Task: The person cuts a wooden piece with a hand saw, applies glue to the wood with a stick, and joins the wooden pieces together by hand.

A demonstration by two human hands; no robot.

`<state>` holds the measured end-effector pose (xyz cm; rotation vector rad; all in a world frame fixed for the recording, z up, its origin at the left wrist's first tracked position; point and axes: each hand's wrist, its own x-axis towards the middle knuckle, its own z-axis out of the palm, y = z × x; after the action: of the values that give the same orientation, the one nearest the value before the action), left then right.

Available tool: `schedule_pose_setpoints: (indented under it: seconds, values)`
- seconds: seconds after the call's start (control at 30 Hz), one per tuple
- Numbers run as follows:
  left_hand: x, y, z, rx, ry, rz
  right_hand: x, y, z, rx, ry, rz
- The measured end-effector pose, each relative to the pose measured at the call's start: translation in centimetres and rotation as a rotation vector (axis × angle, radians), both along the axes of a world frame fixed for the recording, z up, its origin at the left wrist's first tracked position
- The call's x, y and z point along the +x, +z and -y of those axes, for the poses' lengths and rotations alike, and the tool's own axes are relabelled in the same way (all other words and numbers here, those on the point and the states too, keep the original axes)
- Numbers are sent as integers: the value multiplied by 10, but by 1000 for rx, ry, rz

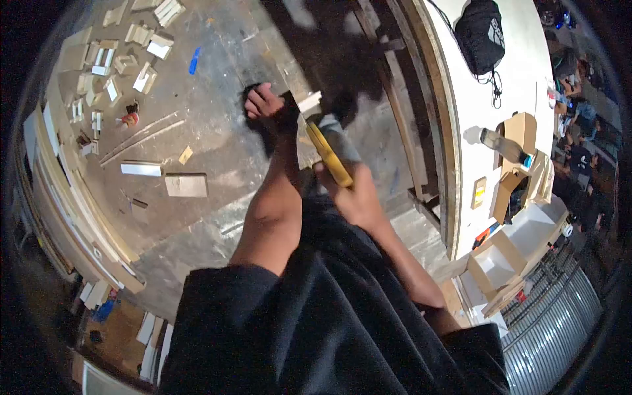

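My right hand (352,197) is wrapped round a long, narrow yellow tool (329,155) that points up and away from my body. A blurred grey part shows along its right side, and its exact kind is unclear. Further forward and to the left is my left hand (264,102), with its fingers curled. Dark shadow covers its wrist, and what it grips, if anything, is hidden. Just right of that hand, by the tool's far tip, is a small pale wooden piece (309,102).
Several small pale wooden assemblies (138,34) lie on the floor at upper left, near a blue object (194,60). Boards (185,185) lie nearer me. On the right, a white table (477,118) holds a black bag (479,36), a bottle (505,146) and cardboard boxes (520,131).
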<state>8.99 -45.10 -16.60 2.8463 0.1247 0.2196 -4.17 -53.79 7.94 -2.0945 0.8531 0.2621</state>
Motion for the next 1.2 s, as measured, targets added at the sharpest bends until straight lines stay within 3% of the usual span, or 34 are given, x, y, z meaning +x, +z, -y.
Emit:
schedule_pose_setpoints:
  seconds: [0.03,0.13,0.2,0.27,0.33,0.43,0.5,0.57,0.67,0.7,0.8,0.87,0.9,0.97,1.0,1.07,1.1,1.17,1.2]
  values:
    - [-2,4,1,7,2,-23,-10,4,4,-1,-7,-4]
    - [3,0,2,-90,39,56,-16,23,18,386,8,36]
    - [-1,-3,-5,-74,31,28,-9,31,17,355,-36,1]
    - [2,-14,-2,-55,37,121,1,5,20,322,-2,-141]
    - [-8,-5,2,-80,35,86,-11,21,23,357,15,-161]
    - [8,-10,2,-99,70,72,-14,29,25,429,-24,52]
    - [0,-5,1,-74,44,55,-8,27,32,526,-80,-183]
    - [-10,2,1,-101,41,62,-14,10,25,440,-24,-283]
    - [1,-1,-1,-111,36,115,-25,24,22,384,-14,3]
    - [5,-3,-2,-107,52,164,-26,28,25,527,-2,29]
    - [3,-4,-3,-86,65,-15,-14,-1,24,539,-78,-73]
    - [-2,10,0,-88,54,40,-24,-43,14,101,0,-151]
    - [-5,12,-2,-89,58,56,-32,-29,14,99,7,-136]
    - [1,7,-5,-69,43,-9,-48,1,24,385,129,-212]
    - [0,11,-3,-67,48,-22,-51,6,28,386,131,-231]
    - [-12,13,-5,-87,45,-23,-56,12,34,384,-231,-318]
    - [1,13,-3,-112,43,20,-53,-1,39,379,-208,-299]
    - [-6,0,-10,-60,63,47,-80,-57,44,375,-418,-136]
    - [-6,-1,-12,-68,57,32,-91,-83,60,347,-346,-74]
